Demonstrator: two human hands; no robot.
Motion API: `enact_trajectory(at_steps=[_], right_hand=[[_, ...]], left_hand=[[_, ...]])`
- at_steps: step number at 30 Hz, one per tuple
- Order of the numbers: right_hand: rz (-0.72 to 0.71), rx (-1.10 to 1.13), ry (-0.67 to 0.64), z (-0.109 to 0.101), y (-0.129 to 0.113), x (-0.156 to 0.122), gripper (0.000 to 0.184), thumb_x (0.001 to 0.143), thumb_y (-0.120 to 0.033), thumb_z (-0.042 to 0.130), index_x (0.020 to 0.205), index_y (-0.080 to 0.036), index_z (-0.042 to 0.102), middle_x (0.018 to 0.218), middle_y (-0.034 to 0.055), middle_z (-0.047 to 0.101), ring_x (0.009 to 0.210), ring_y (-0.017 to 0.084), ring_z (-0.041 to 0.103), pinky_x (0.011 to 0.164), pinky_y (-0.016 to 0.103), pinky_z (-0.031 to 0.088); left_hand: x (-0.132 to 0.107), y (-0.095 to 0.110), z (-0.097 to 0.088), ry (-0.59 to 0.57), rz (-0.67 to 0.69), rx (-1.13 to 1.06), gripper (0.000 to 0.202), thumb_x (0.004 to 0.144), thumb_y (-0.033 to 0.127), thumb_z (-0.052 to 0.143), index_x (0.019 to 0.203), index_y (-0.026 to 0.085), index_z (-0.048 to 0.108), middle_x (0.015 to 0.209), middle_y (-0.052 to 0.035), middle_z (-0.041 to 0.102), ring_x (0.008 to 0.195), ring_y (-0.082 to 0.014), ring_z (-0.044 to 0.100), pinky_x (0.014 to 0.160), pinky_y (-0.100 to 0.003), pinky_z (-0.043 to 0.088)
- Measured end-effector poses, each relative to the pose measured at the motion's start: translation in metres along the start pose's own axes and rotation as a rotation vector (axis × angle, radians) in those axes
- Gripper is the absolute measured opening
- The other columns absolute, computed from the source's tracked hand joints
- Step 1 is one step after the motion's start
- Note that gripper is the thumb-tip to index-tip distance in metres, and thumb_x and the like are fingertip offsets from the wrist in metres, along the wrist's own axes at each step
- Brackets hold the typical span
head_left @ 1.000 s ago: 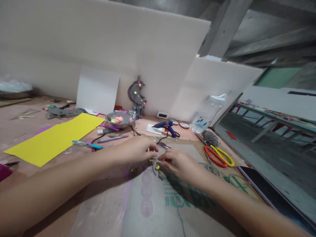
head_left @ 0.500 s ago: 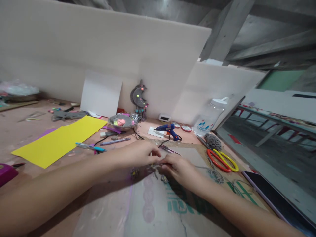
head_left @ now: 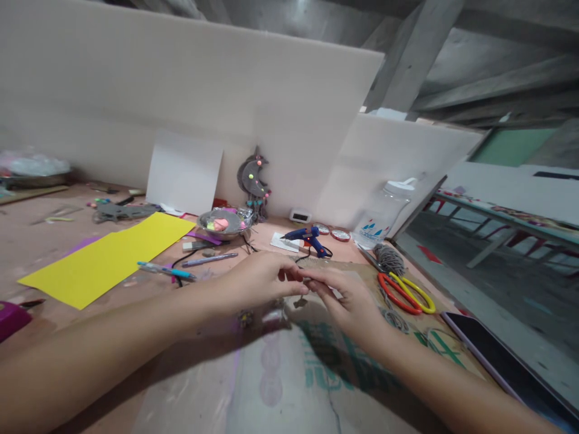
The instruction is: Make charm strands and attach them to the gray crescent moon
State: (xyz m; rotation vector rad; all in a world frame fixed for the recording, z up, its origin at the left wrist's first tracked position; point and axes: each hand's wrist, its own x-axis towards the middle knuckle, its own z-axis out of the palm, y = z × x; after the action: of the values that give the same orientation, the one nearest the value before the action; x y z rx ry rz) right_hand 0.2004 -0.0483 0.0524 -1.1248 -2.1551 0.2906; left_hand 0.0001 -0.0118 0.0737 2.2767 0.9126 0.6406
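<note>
Left hand (head_left: pixel 266 278) and right hand (head_left: pixel 350 296), fingers (head_left: pixel 322 276) pinched together, held a grey charm (head_left: pixel 300 302), seemingly unfinished; beyond them, a crescent-moon ornament (head_left: pixel 251 178) looked complete.

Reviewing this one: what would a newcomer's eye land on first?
Probably the bright yellow sheet, lying on the left side of the table. Next, the left grip and right grip, fingertips meeting near the centre, then the grey crescent ornament before the pale board.
</note>
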Motion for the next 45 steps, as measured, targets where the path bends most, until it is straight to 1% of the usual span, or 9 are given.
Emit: enact_trajectory(at_steps=[8,14,16,20,25,30,33,41,45], right_hand=[[-0.034,-0.020,0.043,0.002,-0.001,-0.002,0.031,0.090,-0.020,0.047,0.117,-0.022,0.062,0.098,0.0063,0.071,0.086,0.018,0.066,0.076,0.032,0.052],[0.097,0.161,0.032,0.004,-0.005,-0.005,0.027,0.091,-0.025,0.048,0.116,-0.023,0.058,0.103,0.0058,0.069,0.086,0.016,0.067,0.072,0.029,0.055],[0.141,0.214,0.077,0.004,-0.006,-0.003,0.023,0.089,-0.028,0.051,0.110,-0.022,0.058,0.102,0.0064,0.067,0.086,0.016,0.066,0.067,0.026,0.054],[0.158,0.197,0.129,0.002,-0.007,0.002,0.011,0.085,-0.028,0.056,0.083,-0.019,0.060,0.079,0.0027,0.065,0.076,0.016,0.062,0.068,0.026,0.051],[0.223,0.300,0.164,-0.003,-0.006,0.004,0.016,0.086,-0.034,0.056,0.081,-0.019,0.059,0.075,0.0018,0.064,0.073,0.015,0.061,0.065,0.026,0.048],[0.244,0.292,0.217,-0.008,-0.003,0.005,0.017,0.086,-0.036,0.056,0.083,-0.019,0.059,0.074,0.0011,0.062,0.070,0.014,0.058,0.064,0.026,0.045],[0.225,0.330,0.219,-0.010,-0.001,0.007,0.016,0.086,-0.034,0.056,0.081,-0.019,0.058,0.071,-0.0003,0.060,0.068,0.013,0.057,0.065,0.026,0.044],[0.247,0.430,0.232,-0.011,0.000,0.013,0.017,0.083,-0.034,0.059,0.076,-0.018,0.058,0.067,-0.0017,0.058,0.064,0.011,0.054,0.063,0.025,0.044],[0.256,0.445,0.237,-0.010,0.002,0.014,0.018,0.082,-0.035,0.059,0.076,-0.018,0.057,0.065,-0.0020,0.058,0.063,0.011,0.054,0.062,0.025,0.043]], left_hand=[[0.002,-0.002,0.003,0.023,-0.008,-0.148,0.023,0.081,0.037,0.057,0.087,0.018,0.069,0.083,-0.0014,0.070,0.075,-0.0155,0.061,0.064,-0.024,0.043],[0.002,0.000,0.004,-0.017,-0.017,-0.193,0.018,0.082,0.028,0.053,0.083,0.016,0.067,0.082,-0.0017,0.070,0.077,-0.0149,0.062,0.066,-0.024,0.044],[0.004,-0.002,0.004,-0.011,-0.021,-0.198,0.018,0.082,0.031,0.055,0.079,0.016,0.065,0.075,-0.0009,0.067,0.071,-0.0138,0.060,0.061,-0.022,0.042],[0.007,-0.007,0.006,-0.012,-0.019,-0.273,0.023,0.082,0.036,0.057,0.079,0.014,0.063,0.073,-0.0010,0.064,0.068,-0.0129,0.057,0.058,-0.022,0.039],[0.006,-0.010,0.009,-0.148,-0.027,-0.444,0.034,0.085,0.045,0.053,0.095,0.014,0.062,0.096,-0.0082,0.066,0.089,-0.0190,0.060,0.077,-0.030,0.046],[0.003,-0.008,0.012,-0.425,-0.300,-0.990,0.042,0.086,0.049,0.051,0.098,0.010,0.062,0.094,-0.0140,0.069,0.086,-0.0206,0.066,0.090,-0.040,0.046],[0.003,-0.004,0.010,-0.441,-0.367,-1.110,0.036,0.088,0.044,0.052,0.098,0.011,0.064,0.093,-0.0134,0.070,0.084,-0.0199,0.068,0.093,-0.042,0.044],[0.006,-0.009,0.012,-0.443,-0.368,-1.119,0.045,0.093,0.047,0.038,0.105,0.011,0.063,0.100,-0.0157,0.070,0.086,-0.0210,0.069,0.093,-0.041,0.045],[0.007,-0.010,0.011,-0.431,-0.317,-1.068,0.043,0.086,0.049,0.052,0.106,0.012,0.063,0.102,-0.0150,0.070,0.089,-0.0208,0.068,0.090,-0.038,0.046]])
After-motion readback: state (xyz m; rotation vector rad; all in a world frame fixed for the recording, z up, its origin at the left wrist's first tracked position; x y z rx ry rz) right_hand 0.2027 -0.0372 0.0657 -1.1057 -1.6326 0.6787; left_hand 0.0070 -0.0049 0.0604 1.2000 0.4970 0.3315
